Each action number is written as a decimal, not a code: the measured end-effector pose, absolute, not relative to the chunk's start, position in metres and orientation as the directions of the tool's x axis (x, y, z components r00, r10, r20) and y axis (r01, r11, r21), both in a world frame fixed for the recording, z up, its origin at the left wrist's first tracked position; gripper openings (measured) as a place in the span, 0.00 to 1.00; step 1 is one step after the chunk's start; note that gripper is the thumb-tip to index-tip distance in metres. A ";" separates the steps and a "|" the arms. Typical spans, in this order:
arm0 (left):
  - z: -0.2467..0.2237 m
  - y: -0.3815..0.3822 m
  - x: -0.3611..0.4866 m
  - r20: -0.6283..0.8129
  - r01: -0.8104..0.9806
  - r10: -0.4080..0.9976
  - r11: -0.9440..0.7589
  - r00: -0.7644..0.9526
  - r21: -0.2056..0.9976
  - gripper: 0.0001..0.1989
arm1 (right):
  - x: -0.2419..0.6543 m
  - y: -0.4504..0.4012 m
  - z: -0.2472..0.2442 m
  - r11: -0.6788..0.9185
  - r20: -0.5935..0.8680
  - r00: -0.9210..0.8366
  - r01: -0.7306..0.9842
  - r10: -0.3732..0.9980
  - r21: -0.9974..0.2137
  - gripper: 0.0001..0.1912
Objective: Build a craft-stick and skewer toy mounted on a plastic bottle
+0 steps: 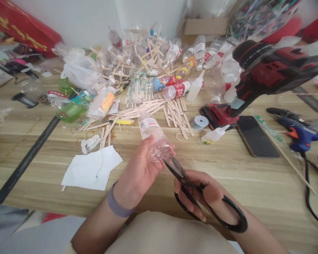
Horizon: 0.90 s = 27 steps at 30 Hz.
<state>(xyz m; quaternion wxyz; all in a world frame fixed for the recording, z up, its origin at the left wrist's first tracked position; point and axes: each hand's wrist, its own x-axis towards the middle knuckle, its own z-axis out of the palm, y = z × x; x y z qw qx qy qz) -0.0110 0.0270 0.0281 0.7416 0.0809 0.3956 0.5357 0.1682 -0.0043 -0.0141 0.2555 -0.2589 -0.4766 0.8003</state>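
My left hand is wrapped round a clear plastic bottle with a white and red label. The bottle tilts so that its base faces me and its neck points away. In my right hand is a pair of black-handled scissors, with fingers and thumb around the handles. Their blades are slightly parted, and the tips are at the bottle's base, by my left fingers. Whether the tips pierce the plastic I cannot tell. Beyond the bottle lie many loose wooden craft sticks.
A red cordless drill stands at the right, beside a phone and a blue glue gun. A small glue bottle and a wire spool lie nearer. White paper is at the left; several plastic bottles crowd the back.
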 end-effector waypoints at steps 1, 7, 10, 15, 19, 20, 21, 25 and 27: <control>0.028 0.027 -0.011 -0.490 -0.717 0.865 0.412 0.112 0.563 0.11 | 0.167 -0.005 -0.014 -0.464 -0.172 -0.745 -0.202 0.645 -0.863 0.42; 0.024 0.025 -0.012 -0.435 -0.696 0.897 0.361 0.078 0.621 0.13 | 0.164 0.001 -0.009 -0.725 -0.182 -0.856 -0.276 0.484 -0.630 0.38; 0.024 0.025 -0.012 -0.425 -0.709 0.904 0.323 0.036 0.627 0.10 | 0.172 0.008 -0.004 -0.683 -0.230 -0.852 -0.186 0.470 -0.707 0.41; 0.023 0.025 -0.012 -0.398 -0.717 0.918 0.279 0.003 0.638 0.10 | 0.182 0.015 0.001 -0.623 -0.270 -0.857 -0.074 0.439 -0.779 0.42; 0.021 0.023 -0.011 -0.418 -0.701 0.907 0.323 0.039 0.636 0.18 | 0.179 0.018 -0.002 -0.717 -0.196 -0.888 -0.187 0.415 -0.672 0.39; 0.021 0.023 -0.011 -0.419 -0.699 0.907 0.327 0.044 0.636 0.20 | 0.178 0.018 -0.003 -0.738 -0.194 -0.888 -0.205 0.416 -0.643 0.39; 0.021 0.023 -0.010 -0.419 -0.700 0.907 0.329 0.047 0.634 0.21 | 0.176 0.019 -0.005 -0.757 -0.196 -0.891 -0.211 0.409 -0.618 0.39; 0.022 0.022 -0.009 -0.434 -0.709 0.899 0.345 0.062 0.615 0.23 | 0.174 0.017 -0.014 -0.828 -0.139 -0.921 -0.252 0.365 -0.502 0.39; 0.023 0.022 -0.009 -0.441 -0.714 0.894 0.359 0.078 0.601 0.23 | 0.173 0.015 -0.019 -0.861 -0.099 -0.933 -0.275 0.347 -0.429 0.41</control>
